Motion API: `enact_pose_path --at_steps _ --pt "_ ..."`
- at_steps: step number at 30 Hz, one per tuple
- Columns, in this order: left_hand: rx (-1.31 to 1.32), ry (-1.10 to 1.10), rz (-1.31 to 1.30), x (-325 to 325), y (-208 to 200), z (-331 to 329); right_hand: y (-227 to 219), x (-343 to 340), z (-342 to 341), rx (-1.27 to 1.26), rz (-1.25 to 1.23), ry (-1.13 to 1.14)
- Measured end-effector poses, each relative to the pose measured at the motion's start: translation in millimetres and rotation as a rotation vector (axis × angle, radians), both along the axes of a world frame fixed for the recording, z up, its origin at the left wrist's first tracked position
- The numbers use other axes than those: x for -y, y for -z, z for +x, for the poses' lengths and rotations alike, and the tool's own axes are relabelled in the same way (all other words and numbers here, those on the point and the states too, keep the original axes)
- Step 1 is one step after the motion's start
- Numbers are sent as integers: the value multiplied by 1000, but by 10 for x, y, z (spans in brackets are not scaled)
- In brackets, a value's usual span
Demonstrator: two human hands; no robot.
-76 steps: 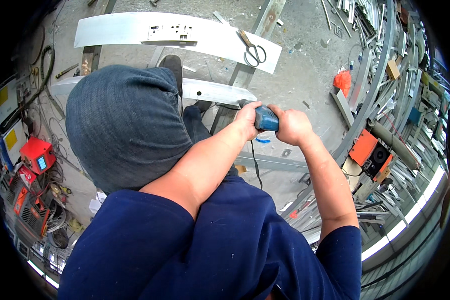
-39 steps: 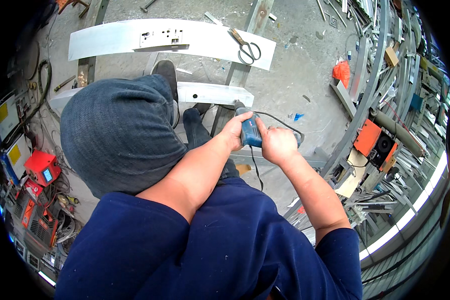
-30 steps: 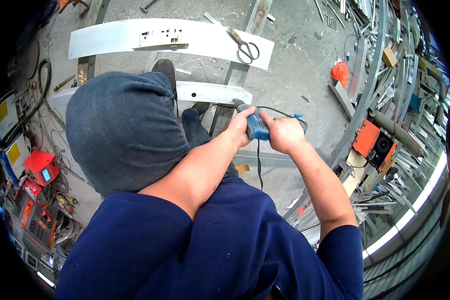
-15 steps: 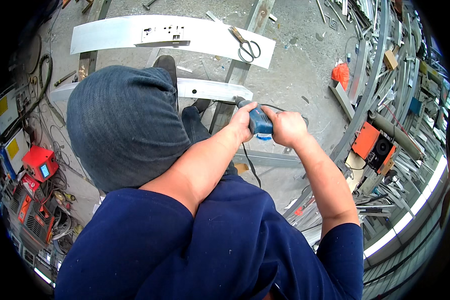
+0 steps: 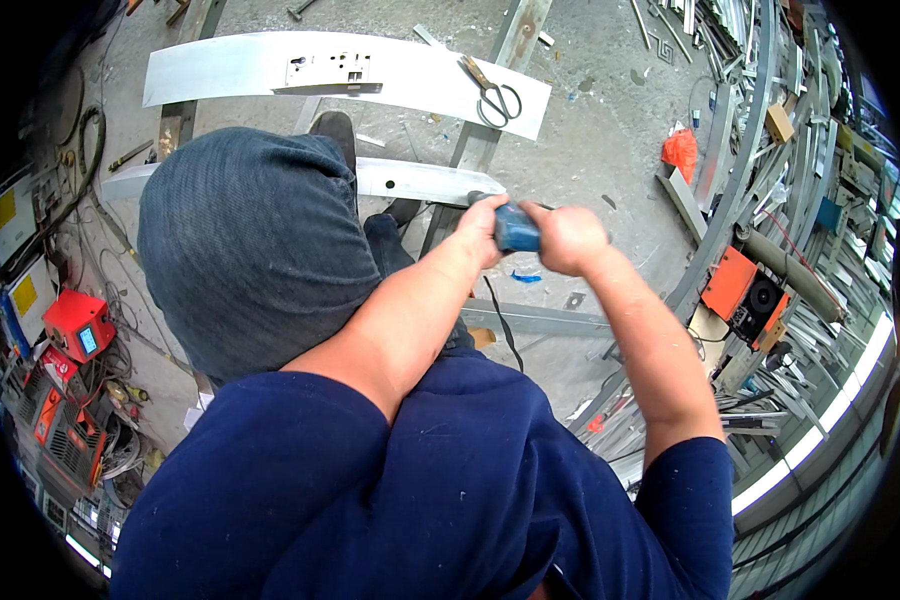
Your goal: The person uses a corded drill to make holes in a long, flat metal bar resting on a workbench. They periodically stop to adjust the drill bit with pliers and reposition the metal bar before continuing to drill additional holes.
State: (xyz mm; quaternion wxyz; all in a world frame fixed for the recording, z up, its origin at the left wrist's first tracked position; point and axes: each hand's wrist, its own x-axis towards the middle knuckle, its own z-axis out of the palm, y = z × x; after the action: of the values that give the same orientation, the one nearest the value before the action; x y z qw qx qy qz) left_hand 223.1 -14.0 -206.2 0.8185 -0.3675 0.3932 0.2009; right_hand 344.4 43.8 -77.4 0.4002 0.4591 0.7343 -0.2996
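Observation:
A blue corded power tool (image 5: 517,230) with a dark nose is held in both my hands. Around its front body wraps my left hand (image 5: 483,230), fingers closed. My right hand (image 5: 570,240) is closed on its rear part and slightly blurred. The nose meets or hovers just over the right end of a silvery metal bar (image 5: 430,182); contact is hard to make out. A round dark hole (image 5: 390,185) shows in that bar. My bent left leg (image 5: 260,250) covers the bar's middle, with a dark shoe (image 5: 335,130) beyond it.
Farther off, a wide white metal panel (image 5: 220,70) with cutouts carries scissors (image 5: 492,95). Grey metal beams (image 5: 480,145) support both pieces. Metal offcuts (image 5: 790,390) and an orange-black machine (image 5: 740,285) lie right; a red machine (image 5: 78,325) and cables stand left.
The power tool has turned and shifted slightly, and my right hand has moved a little left. Both hands keep their hold; the bar and panel look about the same.

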Motion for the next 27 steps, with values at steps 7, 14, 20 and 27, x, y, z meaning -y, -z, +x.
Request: enact_pose_path --at_steps 7,14,20,27 --pt "-45 119 -6 112 -80 26 -123 379 133 -39 13 154" --pt "-157 260 107 142 -512 234 -485 612 317 -89 91 337" --pt "-246 408 277 251 -743 373 -613 1186 371 -73 199 566" --pt "-453 729 823 382 -1034 322 -461 1721 526 -685 -184 1675"
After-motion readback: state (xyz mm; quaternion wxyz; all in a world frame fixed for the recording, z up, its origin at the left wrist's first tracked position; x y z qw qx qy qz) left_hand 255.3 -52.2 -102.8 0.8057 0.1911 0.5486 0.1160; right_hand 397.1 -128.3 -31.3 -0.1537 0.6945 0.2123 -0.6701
